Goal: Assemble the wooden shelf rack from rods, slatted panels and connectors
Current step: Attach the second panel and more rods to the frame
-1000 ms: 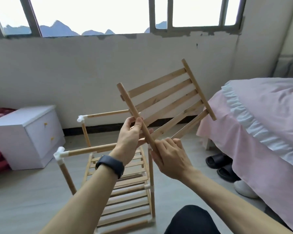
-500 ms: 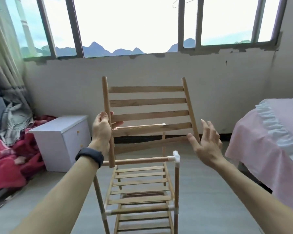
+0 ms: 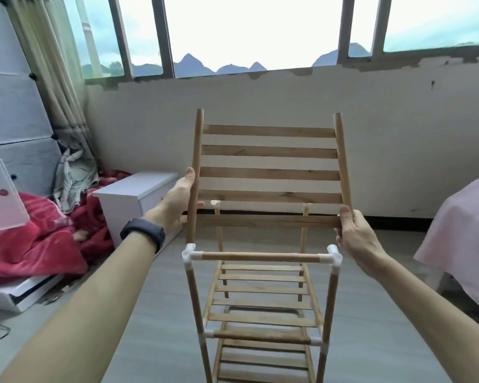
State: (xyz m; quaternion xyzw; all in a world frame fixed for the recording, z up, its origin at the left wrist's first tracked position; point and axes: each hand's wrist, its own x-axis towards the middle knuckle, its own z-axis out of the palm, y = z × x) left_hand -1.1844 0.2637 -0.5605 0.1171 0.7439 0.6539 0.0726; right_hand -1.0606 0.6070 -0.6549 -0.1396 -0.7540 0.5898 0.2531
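A wooden slatted panel (image 3: 270, 174) stands upright in the air over the rack. My left hand (image 3: 179, 201) grips its left side rod about halfway up. My right hand (image 3: 353, 230) grips the lower end of its right side rod. Below stands the partly built rack (image 3: 260, 308) of wooden rods with slatted shelves inside. White corner connectors top its front posts, one on the left (image 3: 190, 254) and one on the right (image 3: 333, 255), joined by a front rod (image 3: 260, 257). The panel's left rod ends just above the left connector.
A white bedside cabinet (image 3: 134, 200) stands to the left, beside red bedding (image 3: 33, 244) and a white cube wardrobe (image 3: 11, 120). A pink-covered bed (image 3: 462, 244) is at the right edge. The wall with windows (image 3: 260, 31) is behind. The floor (image 3: 155, 327) is grey.
My right hand, open beside the panel half a second ago, now grips its right rod. The panel has turned from tilted to upright and square over the rack's front connectors.
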